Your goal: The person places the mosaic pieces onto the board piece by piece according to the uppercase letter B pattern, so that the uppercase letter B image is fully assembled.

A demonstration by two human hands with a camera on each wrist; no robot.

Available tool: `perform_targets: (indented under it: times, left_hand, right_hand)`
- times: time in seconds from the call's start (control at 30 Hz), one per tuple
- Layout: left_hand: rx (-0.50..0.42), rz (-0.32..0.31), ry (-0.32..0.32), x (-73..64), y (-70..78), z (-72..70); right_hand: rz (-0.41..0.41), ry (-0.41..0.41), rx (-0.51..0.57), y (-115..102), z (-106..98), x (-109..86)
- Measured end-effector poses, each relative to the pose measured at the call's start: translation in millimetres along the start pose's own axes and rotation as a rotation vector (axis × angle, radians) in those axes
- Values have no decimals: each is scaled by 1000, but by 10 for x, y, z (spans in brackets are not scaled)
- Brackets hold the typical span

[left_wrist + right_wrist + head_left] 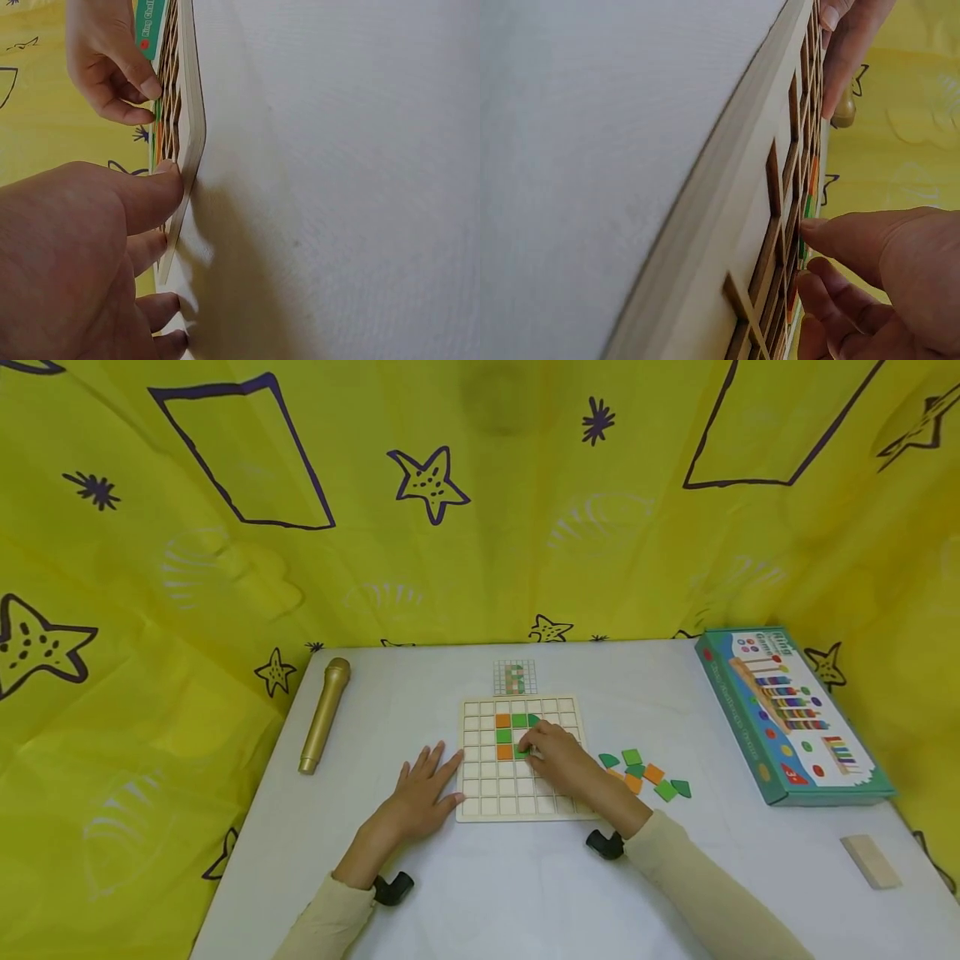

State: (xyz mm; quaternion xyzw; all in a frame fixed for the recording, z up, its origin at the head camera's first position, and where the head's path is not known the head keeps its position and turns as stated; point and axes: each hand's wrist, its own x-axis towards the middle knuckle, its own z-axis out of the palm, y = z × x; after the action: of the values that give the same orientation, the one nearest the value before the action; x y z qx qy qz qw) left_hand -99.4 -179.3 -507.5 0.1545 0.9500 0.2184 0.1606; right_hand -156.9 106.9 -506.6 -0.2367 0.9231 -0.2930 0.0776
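A wooden grid board (pixel 483 787) lies on the table with orange and green tiles set in its upper middle squares. My right hand (pixel 561 762) reaches over the board, thumb and forefinger pinching a green tile (pixel 521 752) at one of the squares; the fingertips partly cover its shape. In the right wrist view, green shows between the thumb and fingers, close against the grid. Fingers spread, my left hand (pixel 417 795) rests at the board's left edge, the thumb touching it. An orange tile (pixel 503 752) sits just left of the pinched one.
Loose green and orange tiles (pixel 654 773) lie right of the board. A small pattern card (pixel 528 667) is behind it. A gold microphone (pixel 326 714) lies at left; a boxed game (pixel 795 718) and a pale wooden block (pixel 871 862) are at right. A yellow curtain (pixel 495 568) hangs behind.
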Motion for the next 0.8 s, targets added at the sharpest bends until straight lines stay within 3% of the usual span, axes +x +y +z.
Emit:
perform_targets:
  times: [0.2, 0.43, 0.57, 0.8]
  left_hand:
    - [-9, 2, 4, -6, 14, -18]
    - [0, 0, 1, -9, 8, -12]
    - [6, 2, 4, -4, -3, -4]
    - [3, 1, 4, 3, -4, 7]
  right_hand:
    - [-6, 2, -6, 88, -203, -100]
    - [183, -143, -50, 329, -651, -314]
    - [237, -226, -41, 448, -831, -429]
    - [251, -240, -40, 571, -840, -505]
